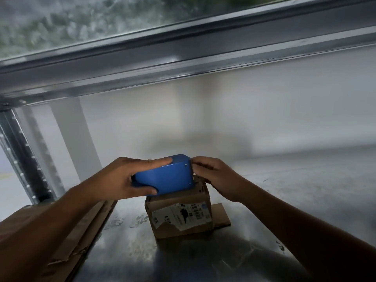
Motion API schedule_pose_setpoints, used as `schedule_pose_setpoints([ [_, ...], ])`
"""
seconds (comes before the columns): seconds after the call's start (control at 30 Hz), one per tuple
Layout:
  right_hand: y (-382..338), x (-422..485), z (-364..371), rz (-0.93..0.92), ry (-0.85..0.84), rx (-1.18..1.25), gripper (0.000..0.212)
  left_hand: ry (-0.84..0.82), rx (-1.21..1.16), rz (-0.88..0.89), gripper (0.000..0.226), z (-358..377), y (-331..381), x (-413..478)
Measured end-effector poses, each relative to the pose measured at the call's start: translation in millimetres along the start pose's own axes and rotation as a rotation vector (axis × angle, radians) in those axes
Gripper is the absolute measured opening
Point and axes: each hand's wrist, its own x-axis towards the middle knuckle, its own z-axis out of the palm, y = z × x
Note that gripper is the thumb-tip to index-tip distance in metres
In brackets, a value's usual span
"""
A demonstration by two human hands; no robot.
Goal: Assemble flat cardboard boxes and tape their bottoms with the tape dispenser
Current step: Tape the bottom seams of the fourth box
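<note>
Steel shelf [264, 200] is carrying a labelled cardboard box [179, 216] near its middle. Just over the box top, the person's left hand [120, 176] is gripping the blue tape dispenser [168, 176], fingers wrapped round it. The right hand [215, 176] is curling at the dispenser's end, and its hold cannot be told. Flat cardboard [81, 237] is lying to the left.

1. Blue tape dispenser [164, 176] covers the cardboard box [181, 231] top.
2. Right hand [215, 176] fingertips tuck behind the dispenser's end, hold unreadable.
3. Label [179, 216] print: too blurred.
4. Flat cardboard [77, 241] runs off the lower-left edge.
</note>
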Motion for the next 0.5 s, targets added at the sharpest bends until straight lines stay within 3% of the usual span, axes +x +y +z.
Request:
schedule_pose_setpoints([
  [0.2,-3.2,7.3,7.4,0.016,0.18,0.035,0.019,0.003,0.029,0.016,0.084,-0.8,3.3,0.4],
  [0.5,-10.0,7.7,18.2,0.058,0.25,0.144,0.02,0.02,0.051,0.037,0.085,-0.9,6.6,-1.6],
])
